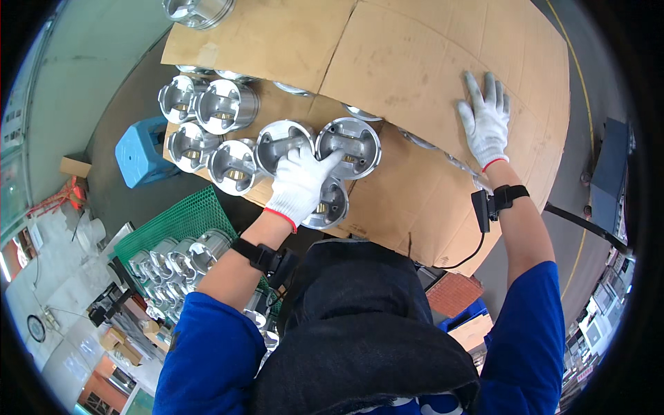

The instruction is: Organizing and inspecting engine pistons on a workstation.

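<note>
Several shiny metal pistons stand crown down on a cardboard sheet, their hollow undersides facing up. My left hand (302,181), in a white knit glove, reaches over the near row. Its fingers curl into one piston (278,135) and its thumb into the piston to the right (360,131); the fingertips are partly hidden. Another piston (330,205) sits just under the thumb side of this hand. Far to the right, my gloved right hand (488,121) lies flat with fingers spread on an upper cardboard sheet (415,62), which partly covers more pistons.
More pistons (226,107) stand at the stack's left edge, and one (198,10) rests on the upper sheet. A blue stool (144,152) is beside the stack. At lower left, further pistons (181,257) stand near green mesh (197,211). Both wrists carry strapped black devices, with a cable at the right.
</note>
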